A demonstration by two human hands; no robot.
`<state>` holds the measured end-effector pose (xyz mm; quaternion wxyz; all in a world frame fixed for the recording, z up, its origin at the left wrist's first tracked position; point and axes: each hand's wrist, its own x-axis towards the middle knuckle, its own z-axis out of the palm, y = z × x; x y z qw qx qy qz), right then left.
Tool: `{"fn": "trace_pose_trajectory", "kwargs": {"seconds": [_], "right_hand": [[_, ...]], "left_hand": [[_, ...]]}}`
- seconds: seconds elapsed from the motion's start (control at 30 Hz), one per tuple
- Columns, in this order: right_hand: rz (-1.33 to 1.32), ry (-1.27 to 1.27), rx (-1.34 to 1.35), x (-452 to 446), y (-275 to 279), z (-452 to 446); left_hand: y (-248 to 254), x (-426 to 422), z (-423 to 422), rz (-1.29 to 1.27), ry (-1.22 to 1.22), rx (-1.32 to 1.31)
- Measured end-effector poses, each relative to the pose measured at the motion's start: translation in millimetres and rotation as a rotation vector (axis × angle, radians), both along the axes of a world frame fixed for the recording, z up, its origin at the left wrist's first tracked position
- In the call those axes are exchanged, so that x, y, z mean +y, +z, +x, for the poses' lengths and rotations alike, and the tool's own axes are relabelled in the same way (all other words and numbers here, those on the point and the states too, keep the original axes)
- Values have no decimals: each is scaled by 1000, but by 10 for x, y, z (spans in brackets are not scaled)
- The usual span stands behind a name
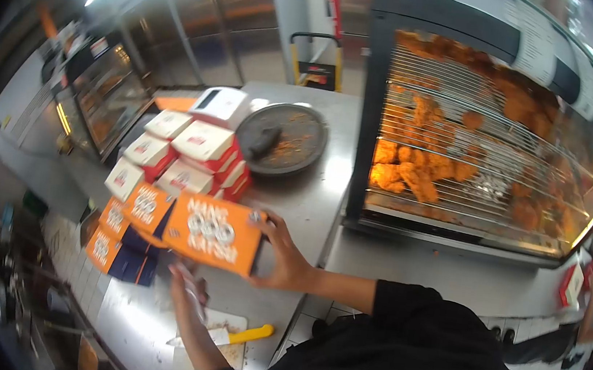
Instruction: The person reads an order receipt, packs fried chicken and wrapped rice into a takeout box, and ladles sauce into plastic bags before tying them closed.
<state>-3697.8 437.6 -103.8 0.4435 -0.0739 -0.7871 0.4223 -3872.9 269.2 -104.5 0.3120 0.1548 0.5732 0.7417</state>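
Orange rectangular cardboard box (212,232): centre of frame, flat-faced, white-lettered.
Right hand (282,255): pinches the box's right end between thumb and fingers.
Left hand (189,291): below the box, fingers partly curled; grip cannot be told.
Drop hazard: one-ended grip may let the box tilt.
Topple hazard: leftward swing may strike stacked orange-and-navy cartons (103,249).
Cut hazard: yellow-handled metal knife (250,334), lower centre, near left forearm.
Worktop (300,218): glossy metal.

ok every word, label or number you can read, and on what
"MANG": top line, orange box in the right hand
"KATSU": lower line, same box
Stacked orange boxes seem to repeat both
Too small or blurred: all else, including print on white-and-red boxes and papers on display cabinet
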Motion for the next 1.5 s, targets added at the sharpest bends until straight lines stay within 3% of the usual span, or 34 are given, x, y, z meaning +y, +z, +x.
{"fn": "trace_pose_trajectory", "kwargs": {"seconds": [0.13,0.23,0.3,0.4,0.5,0.67,0.8,0.83,0.87,0.97,1.0,1.07,1.13,1.3,1.37,1.5], "right_hand": [[-117,73,-9,-14,-285,1286],[-75,-47,-139,-82,-352,2257],[50,-199,-544,-142,-400,2887],[15,-372,-672,-346,-387,3611],[-36,-598,-806,-498,-155,4169],[-92,-780,-768,-531,-256,5128],[-249,-698,-766,-547,-305,5873],[-452,-687,-652,-549,-171,5966],[-518,-671,-710,-539,-53,6117],[-556,-727,-923,-339,277,6426],[-320,-807,-790,-274,172,6540],[-132,-908,-834,-37,65,6660],[-86,-947,-880,201,6,6649],[21,-1018,-1054,460,-157,6533],[129,-1064,-923,513,-288,6559],[183,-1097,-769,356,-323,6597]], "left_hand": [[-349,187,1166,-187,-189,-231],[-369,411,2003,-212,-358,-277],[-437,489,2493,-180,-539,-188],[-701,614,3135,-258,-710,-316],[-758,812,3942,-188,-812,-156],[-813,1028,4849,-213,-1050,-57],[-884,1041,5425,-275,-1130,-126],[-943,1053,5532,-252,-1121,-143],[-982,1083,5594,-270,-1122,-166],[-1001,1154,5629,-374,-1014,-270],[-919,1177,5644,-379,-1065,-238],[-926,1177,5744,-397,-1107,-220],[-989,1175,5874,-527,-1125,-100],[-1081,1121,5989,-476,-1157,-52],[-1195,1083,5900,-414,-1292,-102],[-1253,940,5679,-520,-1292,-24]]}}
